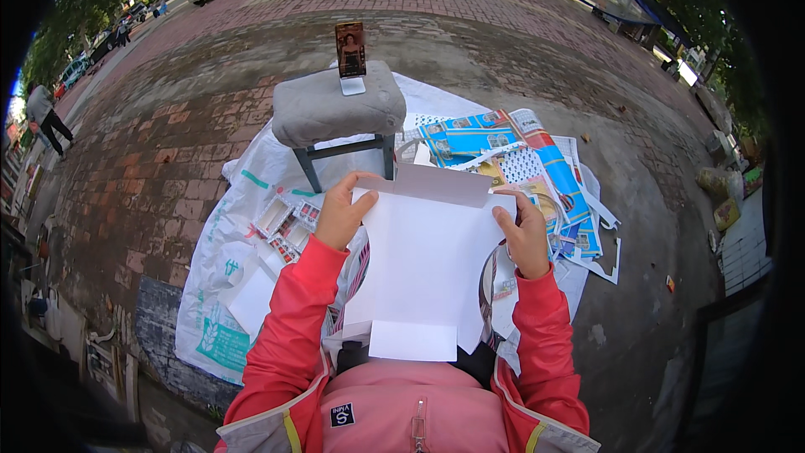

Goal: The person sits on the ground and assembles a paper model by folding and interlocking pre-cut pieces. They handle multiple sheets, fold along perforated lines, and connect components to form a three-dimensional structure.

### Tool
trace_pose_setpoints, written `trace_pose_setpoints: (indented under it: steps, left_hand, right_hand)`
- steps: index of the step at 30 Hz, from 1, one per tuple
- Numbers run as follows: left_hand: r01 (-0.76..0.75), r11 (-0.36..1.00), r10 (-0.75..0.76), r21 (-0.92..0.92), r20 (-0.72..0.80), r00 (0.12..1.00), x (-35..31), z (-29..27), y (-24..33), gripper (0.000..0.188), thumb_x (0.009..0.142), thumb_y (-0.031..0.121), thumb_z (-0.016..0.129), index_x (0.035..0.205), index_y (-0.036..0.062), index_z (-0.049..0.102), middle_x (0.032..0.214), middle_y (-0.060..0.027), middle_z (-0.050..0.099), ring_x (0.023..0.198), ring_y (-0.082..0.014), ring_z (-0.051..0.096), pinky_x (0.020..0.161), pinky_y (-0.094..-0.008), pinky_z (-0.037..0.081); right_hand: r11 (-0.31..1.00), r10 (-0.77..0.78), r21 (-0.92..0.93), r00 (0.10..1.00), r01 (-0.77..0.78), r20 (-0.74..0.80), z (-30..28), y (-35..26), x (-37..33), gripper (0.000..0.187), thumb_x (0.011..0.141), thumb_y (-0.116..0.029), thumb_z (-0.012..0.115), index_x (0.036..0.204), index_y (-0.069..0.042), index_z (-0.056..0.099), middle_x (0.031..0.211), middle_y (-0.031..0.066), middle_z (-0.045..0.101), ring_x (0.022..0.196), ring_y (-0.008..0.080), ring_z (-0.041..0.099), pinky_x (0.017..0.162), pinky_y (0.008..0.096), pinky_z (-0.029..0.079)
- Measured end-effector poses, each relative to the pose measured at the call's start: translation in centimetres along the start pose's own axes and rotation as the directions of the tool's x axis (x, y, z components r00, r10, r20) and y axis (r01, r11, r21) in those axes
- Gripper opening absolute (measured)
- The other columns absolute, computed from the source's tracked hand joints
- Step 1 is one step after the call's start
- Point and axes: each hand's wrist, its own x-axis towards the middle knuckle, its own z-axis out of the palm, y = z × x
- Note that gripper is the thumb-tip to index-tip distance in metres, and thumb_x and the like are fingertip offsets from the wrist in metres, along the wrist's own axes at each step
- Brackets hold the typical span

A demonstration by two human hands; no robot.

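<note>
A white die-cut cardboard sheet (pixel 432 260) with folded-up flaps lies in front of me, its plain side up. Its far flap (pixel 440 184) stands raised and looks greyer than the rest; a smaller near flap (pixel 412 341) rests close to my lap. My left hand (pixel 344 210) grips the sheet's far left corner, thumb on top. At the far right corner my right hand (pixel 524 233) pinches the edge, thumb over it. The fingers underneath are partly hidden by the cardboard.
Beyond the sheet, a grey padded stool (pixel 340 107) bears a phone (pixel 350 49) on a stand. To the right lie blue printed cardboard sheets (pixel 474 141). Small printed boxes (pixel 289 231) sit at left on a white woven sack (pixel 220 285). Brick paving (pixel 159 168) surrounds these.
</note>
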Motion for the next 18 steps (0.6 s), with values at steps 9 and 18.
trace_pose_setpoints:
  steps: [9, 18]
  left_hand:
    - [0.255, 0.967, -0.254, 0.012, 0.136, 0.958, -1.0, -2.1, -0.7, 0.017, 0.089, 0.004, 0.059, 0.105, 0.0066, 0.064, 0.089, -0.0011, 0.064, 0.074, -0.0064, 0.061, 0.060, -0.0193, 0.049]
    - [0.213, 0.977, -0.211, 0.027, 0.308, 0.928, -0.5, -2.0, 0.9, 0.018, 0.089, 0.002, 0.054, 0.101, 0.0027, 0.067, 0.095, -0.0026, 0.067, 0.077, -0.0071, 0.063, 0.066, -0.0181, 0.049]
  right_hand:
    - [0.954, 0.119, 0.236, 0.955, -0.185, 0.270, -1.4, 1.7, -1.6, 0.034, 0.085, -0.005, 0.064, 0.119, 0.000, 0.061, 0.100, 0.0059, 0.065, 0.087, 0.0109, 0.060, 0.077, 0.0229, 0.047]
    - [0.848, 0.242, 0.421, 0.943, -0.320, 0.228, -1.4, 2.8, -1.4, 0.028, 0.077, -0.001, 0.057, 0.104, 0.002, 0.064, 0.100, 0.0061, 0.063, 0.090, 0.0125, 0.058, 0.081, 0.0241, 0.045]
